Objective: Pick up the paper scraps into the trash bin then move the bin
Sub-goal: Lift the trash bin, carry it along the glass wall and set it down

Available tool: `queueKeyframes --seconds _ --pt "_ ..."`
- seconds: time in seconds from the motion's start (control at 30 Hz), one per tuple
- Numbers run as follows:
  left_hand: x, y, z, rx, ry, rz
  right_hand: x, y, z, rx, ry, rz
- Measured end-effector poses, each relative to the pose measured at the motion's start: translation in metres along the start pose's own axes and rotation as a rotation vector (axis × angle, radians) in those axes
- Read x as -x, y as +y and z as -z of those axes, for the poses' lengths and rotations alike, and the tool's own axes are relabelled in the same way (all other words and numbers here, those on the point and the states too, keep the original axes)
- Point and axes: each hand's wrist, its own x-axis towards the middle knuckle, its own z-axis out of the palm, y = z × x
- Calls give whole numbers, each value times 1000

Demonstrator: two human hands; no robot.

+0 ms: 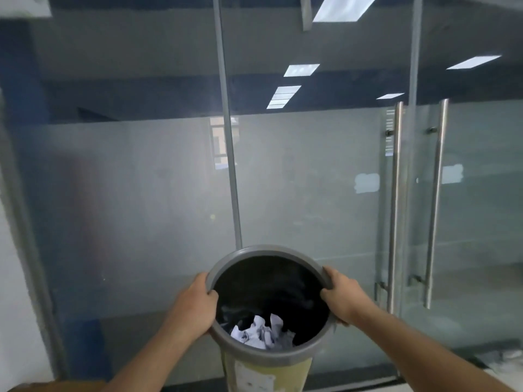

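I hold the trash bin [266, 250] up in front of me, low in the middle of the view. It has a grey round rim, a black liner and a pale yellow body. Crumpled white paper scraps [259, 332] lie at its bottom. My left hand [192, 304] grips the rim on the left, thumb inside. On the right side my right hand [343, 295] grips the rim the same way. The bin is tilted so its opening faces me.
A frosted glass wall [141, 207] fills the view ahead. A glass double door with two tall steel handles [394, 205] stands at the right. A white wall edge [11, 278] is at the far left. More white scraps [509, 356] lie on the floor, far right.
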Motion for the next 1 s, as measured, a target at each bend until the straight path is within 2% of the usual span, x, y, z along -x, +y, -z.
queueKeyframes --seconds 0.2,0.4,0.57,0.73,1.0 --pt "-17 56 -65 -14 -120 -139 35 57 67 27 173 -156" --pt "8 174 -181 74 -325 -378 117 143 183 127 440 -374" --pt "54 257 -261 154 -500 -477 178 195 260 159 615 -480" --pt "75 314 -313 158 -550 -518 194 245 311 138 661 -490" --pt "78 373 -383 117 -570 -531 167 317 367 160 662 -475"
